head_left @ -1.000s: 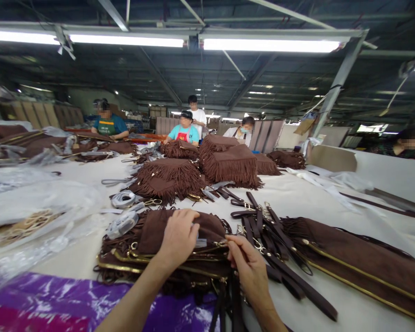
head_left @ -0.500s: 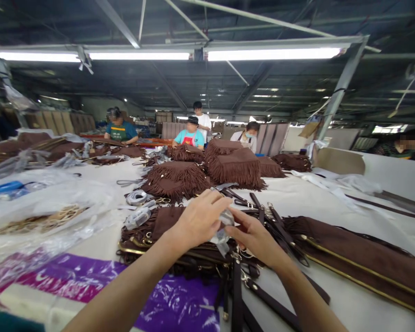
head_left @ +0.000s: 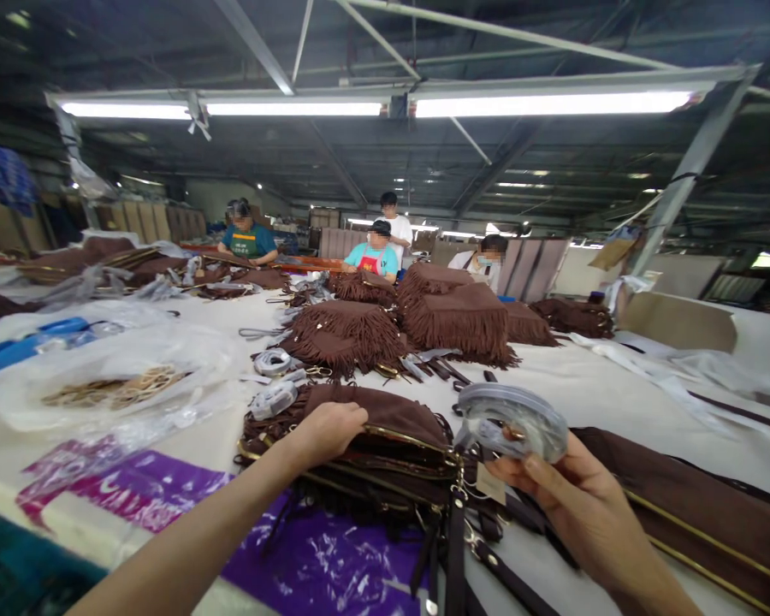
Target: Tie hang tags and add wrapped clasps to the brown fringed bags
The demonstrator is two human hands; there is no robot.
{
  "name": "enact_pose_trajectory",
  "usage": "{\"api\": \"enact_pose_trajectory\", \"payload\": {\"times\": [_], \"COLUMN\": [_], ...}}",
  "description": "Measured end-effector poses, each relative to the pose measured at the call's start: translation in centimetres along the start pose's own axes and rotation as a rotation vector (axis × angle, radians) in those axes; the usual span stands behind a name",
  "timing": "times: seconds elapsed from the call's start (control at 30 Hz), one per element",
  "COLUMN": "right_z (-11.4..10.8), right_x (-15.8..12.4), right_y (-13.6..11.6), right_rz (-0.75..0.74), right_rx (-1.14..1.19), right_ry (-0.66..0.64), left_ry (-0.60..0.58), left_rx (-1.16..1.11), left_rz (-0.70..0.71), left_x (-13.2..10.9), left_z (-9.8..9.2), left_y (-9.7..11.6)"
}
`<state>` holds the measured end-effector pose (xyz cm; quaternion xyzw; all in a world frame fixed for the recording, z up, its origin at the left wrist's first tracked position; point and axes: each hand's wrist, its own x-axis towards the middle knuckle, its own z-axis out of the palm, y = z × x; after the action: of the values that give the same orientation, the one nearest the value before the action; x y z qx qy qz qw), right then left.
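My left hand (head_left: 334,430) is closed on the top edge of a brown fringed bag (head_left: 401,411), whose brass-zipped mouth gapes a little. Held up by my right hand (head_left: 574,492) is a coiled strap in clear plastic wrap (head_left: 517,411), pinched between thumb and fingers to the right of the bag. A small tan tag (head_left: 490,483) hangs just below it. Dark straps with metal clasps (head_left: 504,569) trail from the bag's right end toward me. Under the bag lies a purple printed plastic bag (head_left: 324,560).
Brown fringed bags (head_left: 455,321) are piled farther back. Two wrapped strap coils (head_left: 275,399) lie left of my bag. A clear plastic bag of tan cords (head_left: 119,385) sits at left, and a long brown zipped piece (head_left: 712,505) at right. Several co-workers (head_left: 369,252) are across the table.
My hands have moved apart. The left now grips the bag's edge, and the bag's mouth shows more open. My right hand has carried the wrapped strap to the right.
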<state>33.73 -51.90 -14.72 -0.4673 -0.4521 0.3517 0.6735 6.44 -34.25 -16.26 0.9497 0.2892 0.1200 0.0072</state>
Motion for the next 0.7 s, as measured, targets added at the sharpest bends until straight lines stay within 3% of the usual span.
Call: {"api": "enact_pose_trajectory", "payload": {"times": [0.13, 0.27, 0.47, 0.6, 0.7], "right_z": [1.7, 5.4, 9.8, 11.4, 12.0], "right_x": [-1.4, -2.1, -1.1, 0.2, 1.9], "right_y": [0.3, 1.1, 4.6, 6.7, 7.8], "right_rz": [-0.069, -0.213, -0.371, -0.423, -0.412], "right_rx": [-0.064, -0.242, -0.439, -0.666, -1.182], "right_ry": [-0.12, -0.255, -0.468, -0.447, -0.327], "left_ry": [0.087, 0.127, 0.155, 0.16, 0.158], "left_rx": [-0.023, -0.05, -0.097, -0.143, -0.174], "left_rz": [-0.046, -0.049, -0.022, 0.013, 0.032], "left_x": [1.7, 2.7, 2.6, 2.3, 1.9], "left_z": [-2.0, -3.9, -5.2, -5.8, -6.1], "left_y": [-0.2, -0.4, -0.6, -0.8, -1.0]}}
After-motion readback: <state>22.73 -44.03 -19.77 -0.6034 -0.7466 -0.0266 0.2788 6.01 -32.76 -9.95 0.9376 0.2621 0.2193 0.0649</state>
